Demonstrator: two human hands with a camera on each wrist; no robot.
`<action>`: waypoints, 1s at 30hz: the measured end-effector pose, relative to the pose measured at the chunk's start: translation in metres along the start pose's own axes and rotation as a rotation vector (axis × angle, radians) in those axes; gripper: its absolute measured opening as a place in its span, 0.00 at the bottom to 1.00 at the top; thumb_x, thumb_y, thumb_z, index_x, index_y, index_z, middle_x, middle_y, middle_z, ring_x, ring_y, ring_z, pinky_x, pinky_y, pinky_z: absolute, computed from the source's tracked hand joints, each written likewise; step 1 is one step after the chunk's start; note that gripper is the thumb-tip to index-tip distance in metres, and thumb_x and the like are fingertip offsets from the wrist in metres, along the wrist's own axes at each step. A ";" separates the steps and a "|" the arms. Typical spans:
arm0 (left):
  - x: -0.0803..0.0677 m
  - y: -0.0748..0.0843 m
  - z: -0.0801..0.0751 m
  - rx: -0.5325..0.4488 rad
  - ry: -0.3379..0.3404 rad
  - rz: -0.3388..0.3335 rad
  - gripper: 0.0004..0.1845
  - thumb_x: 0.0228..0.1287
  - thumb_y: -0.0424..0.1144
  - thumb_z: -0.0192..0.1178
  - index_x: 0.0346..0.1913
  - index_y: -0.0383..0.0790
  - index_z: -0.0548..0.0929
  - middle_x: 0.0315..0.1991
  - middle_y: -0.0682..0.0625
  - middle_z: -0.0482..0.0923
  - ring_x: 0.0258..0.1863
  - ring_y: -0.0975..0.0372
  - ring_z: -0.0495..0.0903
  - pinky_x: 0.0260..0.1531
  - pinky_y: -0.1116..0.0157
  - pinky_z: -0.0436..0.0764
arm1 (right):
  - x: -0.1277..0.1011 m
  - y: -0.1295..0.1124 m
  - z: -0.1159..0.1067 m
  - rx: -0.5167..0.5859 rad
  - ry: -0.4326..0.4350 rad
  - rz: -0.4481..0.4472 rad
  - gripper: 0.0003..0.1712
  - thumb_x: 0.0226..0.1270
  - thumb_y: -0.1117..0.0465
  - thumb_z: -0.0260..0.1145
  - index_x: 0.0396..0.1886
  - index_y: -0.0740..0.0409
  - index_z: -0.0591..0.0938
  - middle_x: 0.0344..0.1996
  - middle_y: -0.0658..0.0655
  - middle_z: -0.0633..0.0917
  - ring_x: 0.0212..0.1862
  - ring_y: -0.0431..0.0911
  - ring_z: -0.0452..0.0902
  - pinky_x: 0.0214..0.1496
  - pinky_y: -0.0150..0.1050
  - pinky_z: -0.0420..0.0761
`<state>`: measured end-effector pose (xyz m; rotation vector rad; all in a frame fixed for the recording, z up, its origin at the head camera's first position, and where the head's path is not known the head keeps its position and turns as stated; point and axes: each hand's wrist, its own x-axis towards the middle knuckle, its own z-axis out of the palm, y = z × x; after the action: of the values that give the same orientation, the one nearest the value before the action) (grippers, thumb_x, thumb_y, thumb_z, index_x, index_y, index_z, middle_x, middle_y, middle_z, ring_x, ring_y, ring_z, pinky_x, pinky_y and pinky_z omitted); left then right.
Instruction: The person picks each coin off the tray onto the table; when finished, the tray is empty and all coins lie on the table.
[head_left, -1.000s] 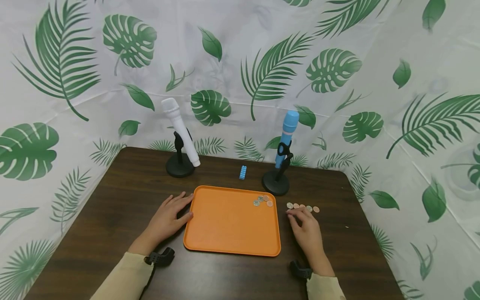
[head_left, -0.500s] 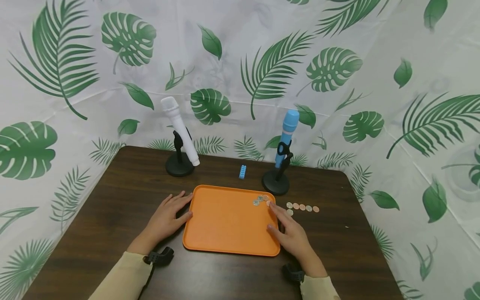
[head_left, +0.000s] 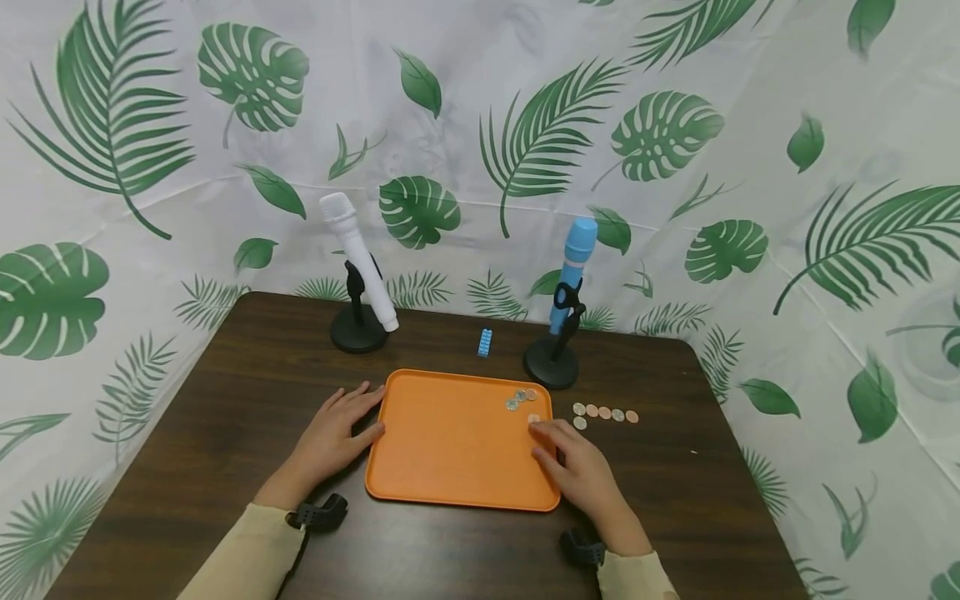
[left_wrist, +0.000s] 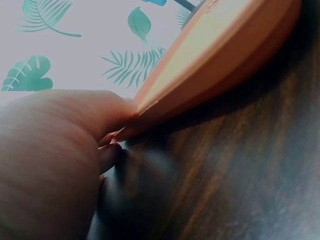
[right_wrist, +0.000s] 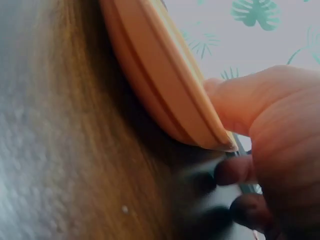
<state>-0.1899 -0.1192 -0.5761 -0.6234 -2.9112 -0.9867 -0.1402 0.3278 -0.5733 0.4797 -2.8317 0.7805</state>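
Note:
An orange tray (head_left: pixel 450 446) lies on the dark wooden table. My left hand (head_left: pixel 337 437) rests against its left edge with fingers extended; in the left wrist view the thumb (left_wrist: pixel 112 107) touches the rim. Over the tray's right rim reaches my right hand (head_left: pixel 585 471), its fingertips at a copper coin (head_left: pixel 533 418) lying in the tray. Three more coins (head_left: pixel 521 396) sit close together in the tray's far right corner. The right wrist view shows the thumb (right_wrist: pixel 225 97) over the rim; the fingertips at the coin are hidden there.
Right of the tray, several coins (head_left: pixel 604 412) form a row, with a silver coin (head_left: pixel 580 423) below its left end. Behind the tray stand a white microphone (head_left: pixel 363 262) and a blue microphone (head_left: pixel 576 258) on black stands. A small blue studded block (head_left: pixel 485 342) lies between them.
My right hand has moved left from the coins on the table into the tray. The copper coin under its fingertips has slid slightly toward me. The left hand stays put.

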 end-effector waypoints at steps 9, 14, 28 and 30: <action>-0.001 0.000 0.001 0.006 -0.003 -0.007 0.38 0.78 0.52 0.67 0.84 0.46 0.69 0.81 0.46 0.72 0.85 0.45 0.64 0.87 0.36 0.51 | 0.001 -0.004 0.002 0.063 0.074 0.038 0.19 0.72 0.59 0.78 0.61 0.45 0.92 0.39 0.46 0.74 0.36 0.36 0.67 0.35 0.29 0.72; 0.000 0.001 0.000 0.007 -0.006 -0.011 0.38 0.78 0.52 0.67 0.84 0.46 0.69 0.81 0.46 0.72 0.86 0.45 0.63 0.87 0.36 0.50 | 0.001 -0.006 0.001 0.016 0.049 0.067 0.12 0.72 0.55 0.78 0.53 0.40 0.93 0.36 0.44 0.72 0.34 0.37 0.66 0.33 0.29 0.71; 0.001 0.000 0.001 0.002 -0.001 -0.008 0.38 0.78 0.53 0.66 0.84 0.46 0.69 0.82 0.46 0.72 0.86 0.45 0.63 0.87 0.36 0.50 | 0.003 -0.013 0.000 -0.043 -0.004 0.139 0.12 0.74 0.48 0.77 0.53 0.39 0.91 0.36 0.44 0.70 0.32 0.38 0.67 0.31 0.31 0.70; 0.001 0.000 0.001 0.000 -0.002 -0.008 0.38 0.78 0.53 0.66 0.84 0.46 0.69 0.82 0.46 0.72 0.86 0.45 0.63 0.87 0.36 0.50 | 0.003 -0.013 0.000 -0.051 -0.019 0.151 0.12 0.74 0.47 0.76 0.53 0.39 0.91 0.36 0.44 0.70 0.32 0.38 0.68 0.31 0.31 0.71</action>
<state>-0.1904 -0.1184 -0.5767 -0.6135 -2.9177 -0.9867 -0.1385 0.3165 -0.5665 0.2692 -2.9243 0.7302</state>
